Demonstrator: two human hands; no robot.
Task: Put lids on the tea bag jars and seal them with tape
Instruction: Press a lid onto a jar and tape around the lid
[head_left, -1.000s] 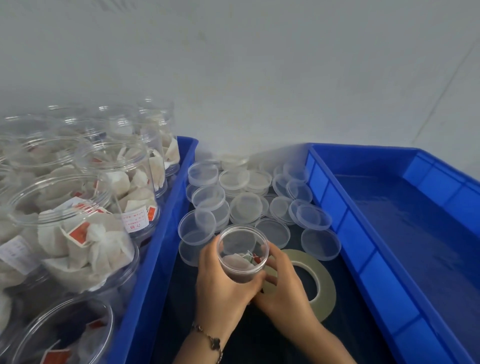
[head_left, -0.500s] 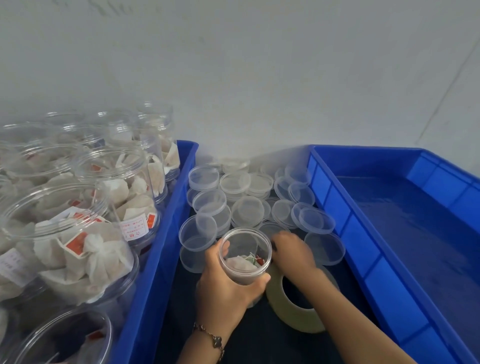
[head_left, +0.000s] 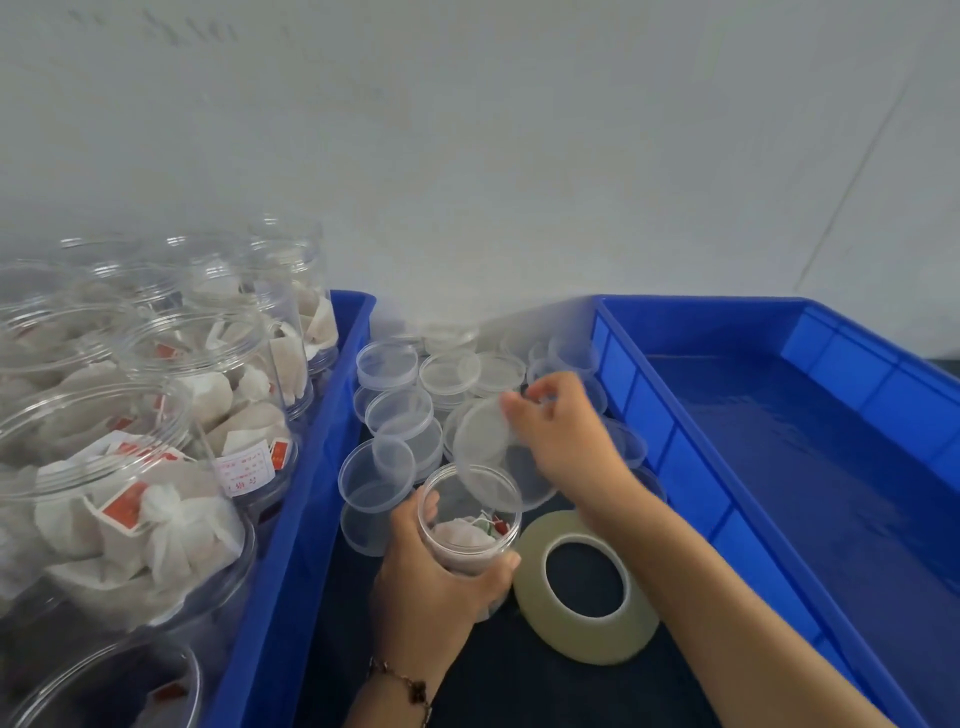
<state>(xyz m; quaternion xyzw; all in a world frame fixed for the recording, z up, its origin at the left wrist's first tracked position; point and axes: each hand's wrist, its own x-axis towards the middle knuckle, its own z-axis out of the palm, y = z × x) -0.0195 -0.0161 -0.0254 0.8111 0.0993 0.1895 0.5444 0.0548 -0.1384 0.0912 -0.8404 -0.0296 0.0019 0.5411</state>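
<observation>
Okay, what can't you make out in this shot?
Head view only:
- Jar base and lower wall: covered by the left hand.
- Right hand grip on the lid: motion-blurred.
- Label print: too small.
- Bottom-left jar: cut off by the frame edge.

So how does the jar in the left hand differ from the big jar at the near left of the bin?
The held jar is small and holds few tea bags; the big jar is wide and packed with them. The small one is gripped by the left hand between the bins; the big one stands in the left bin. Both are clear and lidless.
</observation>
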